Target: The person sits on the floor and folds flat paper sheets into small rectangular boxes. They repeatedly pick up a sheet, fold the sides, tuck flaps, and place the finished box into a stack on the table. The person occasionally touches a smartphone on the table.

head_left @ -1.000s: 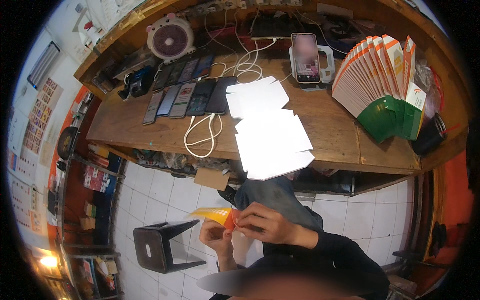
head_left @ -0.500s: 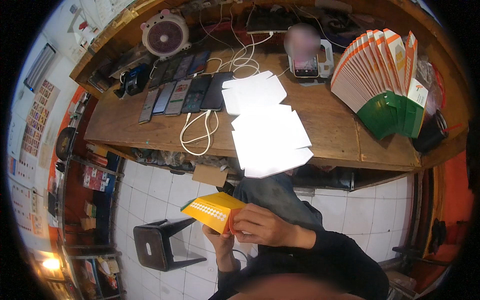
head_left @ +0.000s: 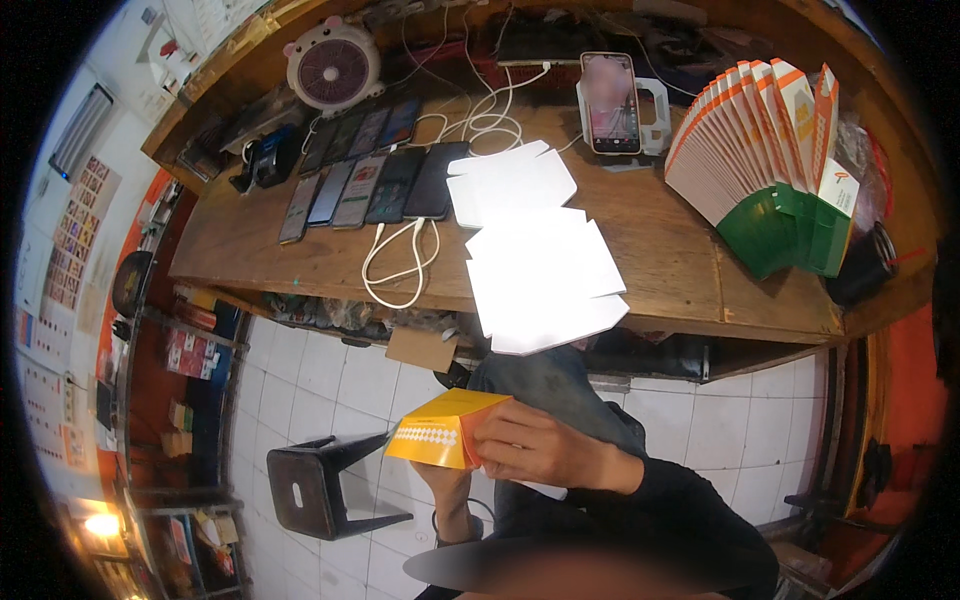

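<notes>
A yellow and orange folded carton (head_left: 440,412) with a band of white diamonds is held over my lap. My left hand (head_left: 442,483) supports it from underneath, its fingers mostly hidden behind the carton. Against the orange end of the carton, my right hand (head_left: 530,447) is closed with bent fingers gripping the edge. On the desk in front lie white flat cut card sheets (head_left: 540,285), overlapping, with flaps at their edges. A fan of flat printed cartons (head_left: 745,160) in green, white and orange is spread at the desk's right.
Several phones (head_left: 352,190) lie in rows on the wooden desk (head_left: 235,245), with white charging cables (head_left: 412,298) beside them. One phone (head_left: 611,110) stands upright in a white holder. A pig-shaped fan (head_left: 334,72) is at the back left. A black stool (head_left: 300,492) stands on the tiled floor.
The carton has moved a little right and tilted, showing more of its orange end. My right hand has shifted slightly right with it, and my left hand shows less beneath.
</notes>
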Available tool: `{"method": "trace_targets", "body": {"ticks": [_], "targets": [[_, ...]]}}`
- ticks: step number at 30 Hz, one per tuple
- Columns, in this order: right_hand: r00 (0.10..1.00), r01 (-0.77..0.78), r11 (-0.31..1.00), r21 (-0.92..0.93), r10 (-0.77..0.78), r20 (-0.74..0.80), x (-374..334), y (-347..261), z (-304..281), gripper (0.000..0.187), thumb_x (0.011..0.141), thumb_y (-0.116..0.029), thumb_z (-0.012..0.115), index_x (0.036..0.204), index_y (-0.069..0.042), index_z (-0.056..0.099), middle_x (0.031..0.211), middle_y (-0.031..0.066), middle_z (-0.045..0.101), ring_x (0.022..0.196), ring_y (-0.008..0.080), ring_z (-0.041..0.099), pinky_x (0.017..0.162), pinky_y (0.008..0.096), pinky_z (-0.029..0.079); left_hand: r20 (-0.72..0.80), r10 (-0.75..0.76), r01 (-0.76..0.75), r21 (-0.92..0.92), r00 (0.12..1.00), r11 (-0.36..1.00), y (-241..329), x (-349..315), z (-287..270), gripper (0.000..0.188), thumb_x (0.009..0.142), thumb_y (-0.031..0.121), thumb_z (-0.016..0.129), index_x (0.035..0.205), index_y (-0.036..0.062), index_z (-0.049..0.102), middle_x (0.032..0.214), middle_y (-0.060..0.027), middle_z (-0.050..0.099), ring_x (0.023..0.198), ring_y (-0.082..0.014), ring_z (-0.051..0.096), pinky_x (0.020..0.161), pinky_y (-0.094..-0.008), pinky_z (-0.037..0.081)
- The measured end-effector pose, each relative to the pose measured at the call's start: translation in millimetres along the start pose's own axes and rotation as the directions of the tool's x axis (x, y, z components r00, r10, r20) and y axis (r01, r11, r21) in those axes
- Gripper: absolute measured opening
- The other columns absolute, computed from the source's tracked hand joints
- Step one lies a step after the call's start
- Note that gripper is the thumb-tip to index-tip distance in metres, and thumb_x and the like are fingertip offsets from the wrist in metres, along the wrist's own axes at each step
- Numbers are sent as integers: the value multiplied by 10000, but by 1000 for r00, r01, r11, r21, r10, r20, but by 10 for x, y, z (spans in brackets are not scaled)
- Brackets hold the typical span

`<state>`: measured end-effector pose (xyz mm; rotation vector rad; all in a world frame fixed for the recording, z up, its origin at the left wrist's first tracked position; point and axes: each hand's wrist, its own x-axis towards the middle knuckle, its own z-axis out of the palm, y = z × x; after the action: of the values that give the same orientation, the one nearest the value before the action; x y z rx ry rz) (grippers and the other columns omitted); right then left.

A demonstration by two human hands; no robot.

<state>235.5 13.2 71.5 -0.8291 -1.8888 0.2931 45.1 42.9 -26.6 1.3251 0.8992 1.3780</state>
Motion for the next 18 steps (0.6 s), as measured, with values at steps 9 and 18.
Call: {"method": "trace_targets", "body": {"ticks": [9, 18], "targets": [[981, -190, 924, 333, 195, 19, -73, 110, -58, 437, 796, -3, 711, 1223, -81, 659, 1129, 117, 631, 974, 257, 612, 852, 310, 524, -70, -18, 19, 15, 997, 1000, -199, -111, -95, 716, 660, 111, 904, 1255, 47, 510, 1188, -89, 594, 1056, -218, 608, 954, -362, 502], [968, -154, 986, -60, 163, 191, 22, 318, -167, 315, 882, -10, 618, 1184, -88, 660, 1164, 85, 596, 1108, 243, 563, 939, 329, 463, -245, 222, -182, 175, 944, 968, 182, 23, -25, 442, 881, 136, 683, 1230, -29, 467, 1144, -98, 581, 1040, -183, 597, 973, -319, 458]]}}
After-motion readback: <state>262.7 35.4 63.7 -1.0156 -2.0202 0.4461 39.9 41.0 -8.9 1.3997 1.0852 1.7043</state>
